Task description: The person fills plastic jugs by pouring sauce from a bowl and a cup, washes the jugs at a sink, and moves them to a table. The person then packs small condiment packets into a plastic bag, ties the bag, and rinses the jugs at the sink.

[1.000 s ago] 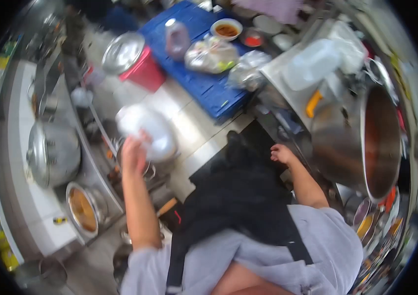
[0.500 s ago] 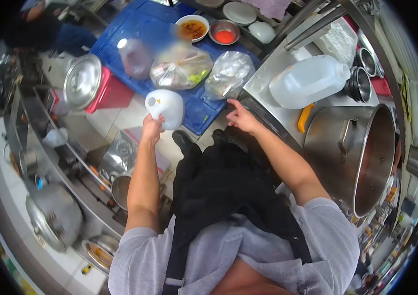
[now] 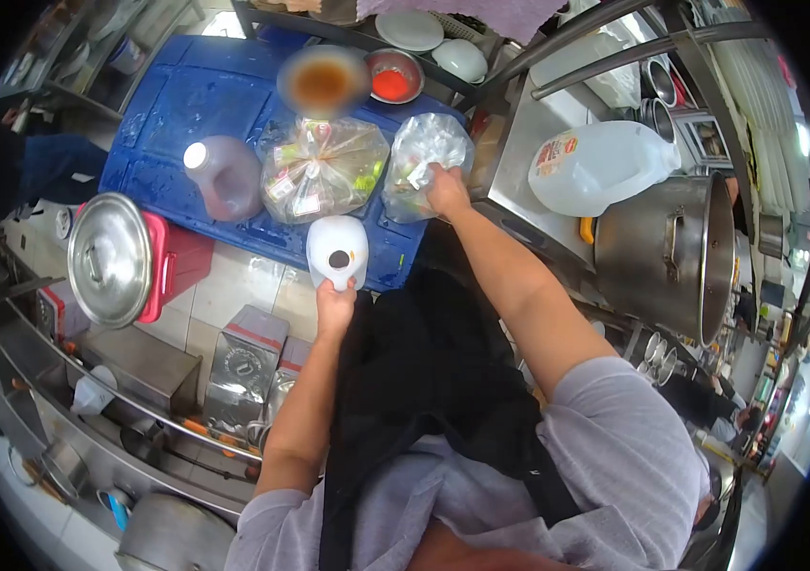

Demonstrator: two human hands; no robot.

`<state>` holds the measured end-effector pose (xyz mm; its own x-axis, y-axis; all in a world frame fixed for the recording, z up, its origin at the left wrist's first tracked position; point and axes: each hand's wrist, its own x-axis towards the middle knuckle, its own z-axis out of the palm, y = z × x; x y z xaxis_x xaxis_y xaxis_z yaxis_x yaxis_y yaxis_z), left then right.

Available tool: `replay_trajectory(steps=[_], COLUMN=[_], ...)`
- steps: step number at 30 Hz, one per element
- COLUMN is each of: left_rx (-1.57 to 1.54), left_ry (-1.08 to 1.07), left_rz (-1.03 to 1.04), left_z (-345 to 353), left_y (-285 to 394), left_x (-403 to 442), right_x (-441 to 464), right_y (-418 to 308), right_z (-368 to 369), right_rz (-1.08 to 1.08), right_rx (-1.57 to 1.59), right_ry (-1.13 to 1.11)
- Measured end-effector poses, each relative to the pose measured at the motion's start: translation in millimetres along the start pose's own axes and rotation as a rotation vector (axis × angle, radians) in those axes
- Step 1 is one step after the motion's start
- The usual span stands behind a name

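My left hand [image 3: 335,303] is closed round the handle of a white plastic jug [image 3: 336,246], whose dark round mouth faces up at the front edge of the blue lid surface [image 3: 172,90]. With closed fingers, my right hand [image 3: 447,190] grips the gathered top of a clear plastic bag [image 3: 419,147] on that surface. Left of it lies a knotted clear bag [image 3: 324,176] with green and white contents. Beside that stands a white-capped jug [image 3: 224,179] with pinkish contents.
Behind the bags are a bowl of red stuff [image 3: 394,81] and a blurred bowl [image 3: 323,80]. A red bin [image 3: 179,266] with a metal lid [image 3: 111,259] stands left. At right are a large clear jug [image 3: 595,169] and a big steel pot [image 3: 662,257]. A person's dark trouser leg [image 3: 58,171] shows far left.
My right hand has reached forward and taken hold of the clear bag's top. The white jug in my left hand now has its mouth toward me. The view has shifted toward the blue surface.
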<state>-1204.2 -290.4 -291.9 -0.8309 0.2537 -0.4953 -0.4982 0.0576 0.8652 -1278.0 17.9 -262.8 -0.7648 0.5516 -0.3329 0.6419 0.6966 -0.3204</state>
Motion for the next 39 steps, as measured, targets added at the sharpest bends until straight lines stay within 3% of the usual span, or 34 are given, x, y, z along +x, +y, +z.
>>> replay_trajectory(steps=[2, 4, 12, 14, 16, 18, 20, 22, 24, 26, 29, 31, 35, 39], left_rx=[0.057, 0.359, 0.319, 0.257, 0.259, 0.237, 0.153, 0.393, 0.407, 0.382, 0.300, 0.147, 0.073, 0.012], left_ry=[-0.015, -0.124, -0.178, -0.165, -0.128, -0.101, -0.047, -0.032, 0.042, 0.149, 0.310, 0.414, 0.538, 0.517], left_rz=[0.000, 0.072, 0.032, 0.000, -0.047, -0.144, -0.177, -0.222, -0.212, -0.168, -0.107, -0.052, -0.032, 0.032], left_z=[-7.0, -20.7, -25.1, -25.3, -37.1, -51.2, -66.5, -84.1, -87.6, -92.5, -121.2, -143.1, -176.2, -215.8], left_y=[9.1, 19.0, 41.1, 44.2, 51.3, 61.7, 80.0, 90.8, 107.0, 123.5, 127.8, 125.8, 149.3, 177.6], left_x=[-1.5, -6.6, -2.5, -5.2, -0.2, 0.6, 4.4, -0.6, -13.2, -26.4, -42.6, -45.5, -32.1, 1.0], right_x=[35.0, 50.4, 76.9, 41.3, -2.9, -38.0, -56.6, -51.8, -37.4, -12.5, 8.8, 13.8, 44.0, 48.0], right_y=[4.7, -10.6, -1.2, -2.9, -18.4, -15.9, -14.5, -13.5, -20.8, -51.4, -108.6, -137.3, -152.2, -135.8], right_z=[13.7, -0.4, 12.4, 43.7, 46.5, 67.7, 86.3, 116.3, 134.3, 127.3, 84.5, 62.9, 85.3, 74.4], right_rz=[0.038, 0.059, 0.028, -0.083, -0.080, 0.226, 0.361, 0.351, 0.334, -0.182, -0.347, -0.548, -0.517, -0.604], right_rx=[-0.042, -0.020, 0.274, 0.579, 0.636, 0.960, 0.951, 0.918, 0.872, 0.785, 0.787, 0.547, 0.226, 0.249], right_ry=[-0.043, 0.046, 0.021, 0.239, 0.400, 0.027, -0.421, -0.433, -0.445, -0.314, -0.306, -0.029, -0.175, -0.275])
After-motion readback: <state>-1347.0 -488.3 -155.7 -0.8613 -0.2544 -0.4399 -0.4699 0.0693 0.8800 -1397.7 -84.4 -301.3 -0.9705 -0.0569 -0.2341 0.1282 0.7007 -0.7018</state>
